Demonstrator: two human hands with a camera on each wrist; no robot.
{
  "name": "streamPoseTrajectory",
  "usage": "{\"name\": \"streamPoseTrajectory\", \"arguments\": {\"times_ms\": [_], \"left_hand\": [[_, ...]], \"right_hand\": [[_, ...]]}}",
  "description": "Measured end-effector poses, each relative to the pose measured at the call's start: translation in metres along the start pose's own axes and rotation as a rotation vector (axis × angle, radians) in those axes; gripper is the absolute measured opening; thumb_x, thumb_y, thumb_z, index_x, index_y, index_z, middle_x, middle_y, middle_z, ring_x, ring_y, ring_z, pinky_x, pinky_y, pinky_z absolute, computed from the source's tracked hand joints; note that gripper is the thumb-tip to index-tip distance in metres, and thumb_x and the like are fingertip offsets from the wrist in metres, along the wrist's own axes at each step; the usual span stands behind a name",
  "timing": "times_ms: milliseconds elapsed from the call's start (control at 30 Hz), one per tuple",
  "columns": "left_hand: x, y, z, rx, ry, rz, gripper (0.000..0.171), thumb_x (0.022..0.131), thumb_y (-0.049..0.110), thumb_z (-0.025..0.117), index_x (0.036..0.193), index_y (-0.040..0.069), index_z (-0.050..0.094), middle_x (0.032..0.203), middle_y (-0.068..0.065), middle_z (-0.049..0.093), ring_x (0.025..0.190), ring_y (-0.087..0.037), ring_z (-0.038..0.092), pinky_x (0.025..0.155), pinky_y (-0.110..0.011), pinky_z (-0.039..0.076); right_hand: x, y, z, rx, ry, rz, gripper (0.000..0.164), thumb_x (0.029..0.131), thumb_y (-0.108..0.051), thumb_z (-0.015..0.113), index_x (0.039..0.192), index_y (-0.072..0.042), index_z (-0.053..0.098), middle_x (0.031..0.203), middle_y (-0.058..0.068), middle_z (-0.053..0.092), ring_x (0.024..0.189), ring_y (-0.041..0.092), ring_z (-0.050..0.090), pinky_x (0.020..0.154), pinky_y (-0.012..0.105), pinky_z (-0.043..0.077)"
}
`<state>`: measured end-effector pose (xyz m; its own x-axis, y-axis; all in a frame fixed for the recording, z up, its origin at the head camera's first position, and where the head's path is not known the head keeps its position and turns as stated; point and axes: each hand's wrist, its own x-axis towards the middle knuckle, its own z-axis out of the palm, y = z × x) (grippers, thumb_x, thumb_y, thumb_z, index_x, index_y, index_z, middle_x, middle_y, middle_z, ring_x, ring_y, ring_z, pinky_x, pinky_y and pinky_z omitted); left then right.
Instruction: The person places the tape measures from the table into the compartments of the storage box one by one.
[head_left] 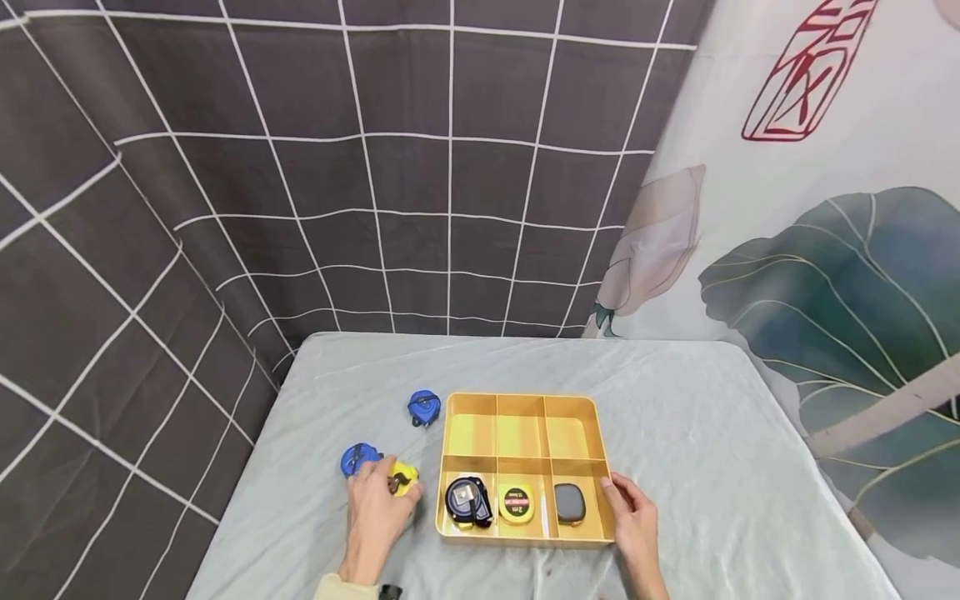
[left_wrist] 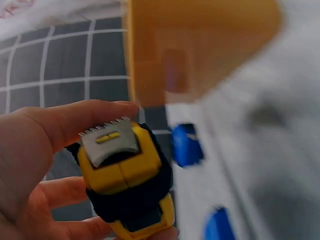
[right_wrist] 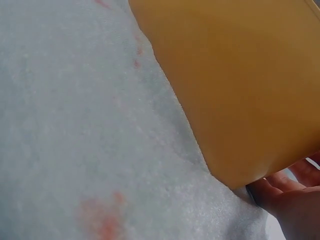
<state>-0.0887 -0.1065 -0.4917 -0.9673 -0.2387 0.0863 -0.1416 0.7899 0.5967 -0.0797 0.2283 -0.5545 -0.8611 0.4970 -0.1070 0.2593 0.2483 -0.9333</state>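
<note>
My left hand point(head_left: 378, 508) grips a yellow tape measure point(left_wrist: 122, 165) with black trim and a toothed metal hook at its mouth. It is just left of a yellow compartment box point(head_left: 521, 454). A blue tape measure point(head_left: 358, 458) lies right beside the left fingers. My right hand point(head_left: 636, 521) holds the box's right side, thumb over the rim and fingers against the outer wall. In the box's near row sit a dark blue-and-black tape measure point(head_left: 467, 502), a yellow round tape measure point(head_left: 516, 504) and a grey tape measure point(head_left: 570, 502), one per compartment.
Another blue tape measure point(head_left: 424, 407) lies off the box's far left corner. Three far-row compartments hold nothing. A pale cloth point(head_left: 697, 433) covers the table. A dark gridded curtain point(head_left: 405, 175) hangs behind and to the left, with a printed floral sheet point(head_left: 817, 275) to the right.
</note>
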Motion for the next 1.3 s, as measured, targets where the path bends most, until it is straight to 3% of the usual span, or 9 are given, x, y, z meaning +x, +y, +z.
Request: {"name": "streamPoseTrajectory", "arguments": {"times_ms": [200, 400, 700, 867, 1033, 1300], "left_hand": [[0.015, 0.042, 0.011, -0.061, -0.014, 0.070, 0.059, 0.067, 0.028, 0.075, 0.120, 0.005, 0.059, 0.112, -0.014, 0.058, 0.097, -0.030, 0.047, 0.081, -0.042, 0.042], [0.028, 0.087, 0.033, -0.114, -0.085, 0.153, 0.059, 0.070, 0.025, 0.076, 0.122, 0.005, 0.057, 0.117, -0.014, 0.056, 0.101, -0.028, 0.046, 0.082, -0.040, 0.045], [0.041, 0.149, 0.071, -0.086, -0.176, 0.288, 0.055, 0.074, 0.027, 0.072, 0.124, 0.009, 0.057, 0.119, -0.011, 0.054, 0.102, -0.025, 0.045, 0.076, -0.035, 0.047], [0.045, 0.173, 0.089, 0.020, -0.164, 0.446, 0.050, 0.077, 0.032, 0.070, 0.122, 0.013, 0.058, 0.120, -0.008, 0.054, 0.107, -0.025, 0.046, 0.082, -0.033, 0.046], [0.049, 0.192, 0.108, 0.136, -0.178, 0.584, 0.048, 0.076, 0.035, 0.071, 0.119, 0.016, 0.059, 0.119, -0.006, 0.055, 0.105, -0.024, 0.047, 0.079, -0.027, 0.046], [0.053, 0.198, 0.130, 0.090, -0.399, 0.705, 0.049, 0.073, 0.027, 0.075, 0.118, 0.016, 0.060, 0.113, 0.001, 0.055, 0.097, -0.015, 0.043, 0.079, -0.020, 0.040]], "right_hand": [[0.000, 0.000, -0.001, 0.043, 0.010, -0.002, 0.036, 0.087, -0.027, 0.062, 0.109, 0.002, 0.064, 0.097, 0.010, 0.065, 0.077, -0.006, 0.055, 0.069, 0.009, 0.043], [0.001, -0.002, -0.003, 0.063, 0.007, 0.029, 0.040, 0.086, -0.029, 0.063, 0.111, 0.002, 0.063, 0.091, -0.003, 0.064, 0.077, -0.008, 0.056, 0.069, 0.008, 0.044], [0.005, -0.002, -0.009, 0.051, 0.010, 0.014, 0.040, 0.085, -0.031, 0.063, 0.110, 0.001, 0.063, 0.087, -0.013, 0.062, 0.078, -0.008, 0.056, 0.070, 0.008, 0.043], [0.003, -0.001, -0.008, 0.075, -0.003, 0.012, 0.039, 0.086, -0.028, 0.064, 0.110, 0.003, 0.063, 0.080, -0.021, 0.059, 0.077, -0.007, 0.056, 0.069, 0.008, 0.043], [0.002, 0.000, -0.007, 0.078, -0.001, 0.010, 0.039, 0.086, -0.028, 0.063, 0.110, 0.003, 0.063, 0.083, -0.014, 0.061, 0.077, -0.006, 0.056, 0.069, 0.009, 0.044], [0.000, 0.001, -0.001, 0.083, -0.033, 0.024, 0.040, 0.087, -0.027, 0.061, 0.113, 0.003, 0.061, 0.098, 0.007, 0.065, 0.079, -0.005, 0.056, 0.070, 0.011, 0.044]]}}
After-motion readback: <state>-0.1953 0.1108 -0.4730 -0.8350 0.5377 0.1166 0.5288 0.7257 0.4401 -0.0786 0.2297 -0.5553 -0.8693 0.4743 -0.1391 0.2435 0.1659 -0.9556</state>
